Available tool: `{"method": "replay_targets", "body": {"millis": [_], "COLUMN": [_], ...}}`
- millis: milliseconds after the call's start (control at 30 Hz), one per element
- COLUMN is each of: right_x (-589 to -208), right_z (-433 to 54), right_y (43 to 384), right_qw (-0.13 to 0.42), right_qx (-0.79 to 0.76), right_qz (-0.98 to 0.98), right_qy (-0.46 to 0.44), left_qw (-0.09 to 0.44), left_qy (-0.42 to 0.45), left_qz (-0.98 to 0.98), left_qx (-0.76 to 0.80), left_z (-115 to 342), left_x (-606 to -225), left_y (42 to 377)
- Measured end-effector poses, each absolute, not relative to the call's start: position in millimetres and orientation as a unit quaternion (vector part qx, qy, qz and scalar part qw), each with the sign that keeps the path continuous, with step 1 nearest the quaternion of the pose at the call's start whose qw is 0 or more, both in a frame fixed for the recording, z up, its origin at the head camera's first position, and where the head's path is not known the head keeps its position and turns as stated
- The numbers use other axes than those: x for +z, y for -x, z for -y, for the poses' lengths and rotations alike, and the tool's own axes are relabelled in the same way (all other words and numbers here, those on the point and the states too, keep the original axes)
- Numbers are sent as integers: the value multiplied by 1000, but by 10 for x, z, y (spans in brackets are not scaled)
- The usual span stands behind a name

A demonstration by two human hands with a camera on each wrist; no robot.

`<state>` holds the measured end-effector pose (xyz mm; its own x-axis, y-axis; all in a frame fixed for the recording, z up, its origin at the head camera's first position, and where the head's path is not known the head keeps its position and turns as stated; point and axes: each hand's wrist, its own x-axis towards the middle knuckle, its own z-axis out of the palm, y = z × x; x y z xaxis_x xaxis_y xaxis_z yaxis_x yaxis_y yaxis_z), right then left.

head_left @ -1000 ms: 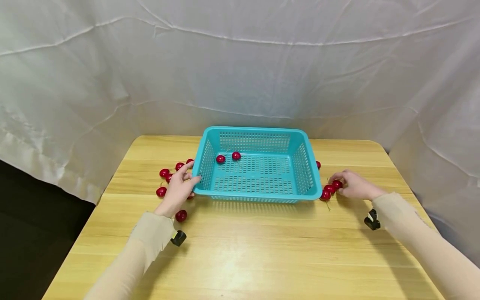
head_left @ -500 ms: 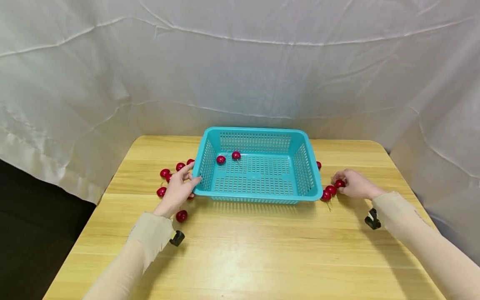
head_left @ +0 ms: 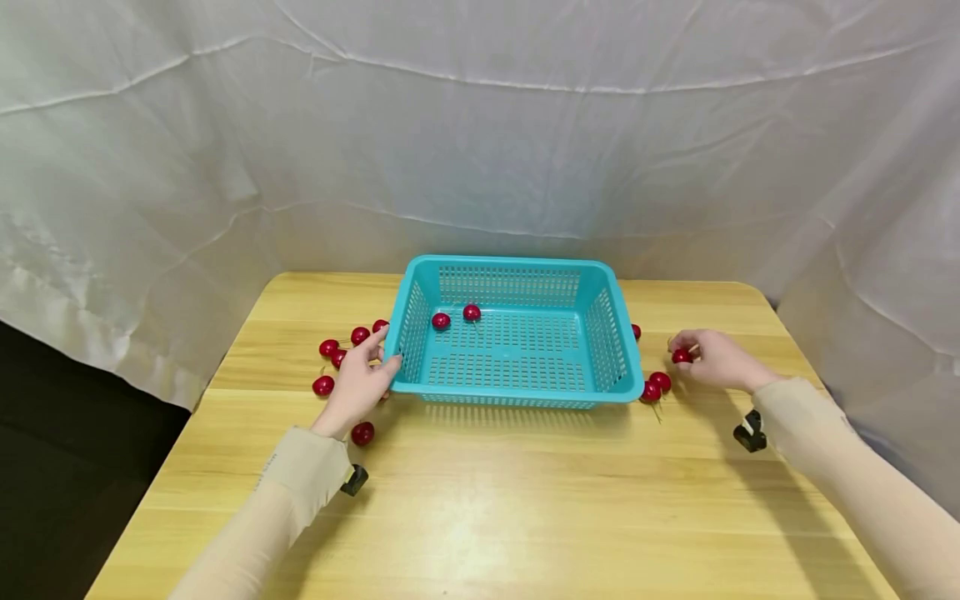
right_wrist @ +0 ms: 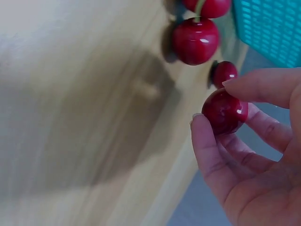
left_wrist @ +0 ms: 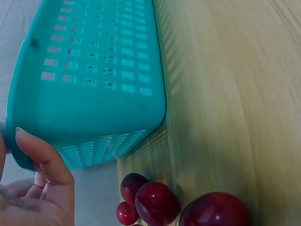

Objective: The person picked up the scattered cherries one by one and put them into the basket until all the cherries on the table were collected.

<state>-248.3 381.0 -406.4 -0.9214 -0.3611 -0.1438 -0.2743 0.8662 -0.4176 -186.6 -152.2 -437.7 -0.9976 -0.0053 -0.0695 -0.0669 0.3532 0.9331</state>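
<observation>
Glossy dark-red round cherries with thin stems point(head_left: 323, 385) lie loosely grouped on the left of the pale wooden tabletop point(head_left: 487, 517), some partly behind the left hand point(head_left: 360, 385). We see that hand pinching the left rim of the turquoise rectangular perforated plastic basket point(head_left: 517, 393), thumb on one side of the rim and fingers on the other. Inside the basket, toward its left side, sit two cherries, one point(head_left: 441, 321) just beside the other point(head_left: 471, 312).

Past the basket's right end, one cherry point(head_left: 636, 331) shows partly behind the rim, and a pair point(head_left: 660, 382) lies together near the front corner. Farther right, the right hand point(head_left: 712, 358) holds a single cherry point(right_wrist: 223, 113) between its fingertips. That cherry has just come away from the pair it sat against and appears clear of the tabletop, so we judge it free to move without disturbing its neighbours.
</observation>
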Motion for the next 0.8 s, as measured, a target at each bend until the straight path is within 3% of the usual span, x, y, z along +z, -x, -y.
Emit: {"method": "replay_targets", "body": {"millis": [533,800], "right_x": [-3584,-3280], "right_z": [-3483,-3175], "right_y": [2551,2598], "right_qw": [32,50], "right_qx": [-246,-278], "right_qz": [-952,-946], "right_qy": [180,156], "left_qw": [17,-7], "left_qy": [12,4], "left_qz": [-838,-844], "left_qx": [545,536], "left_z": [1495,1494], "left_x": [-4432,-4431], "left_y": [1826,1845]}}
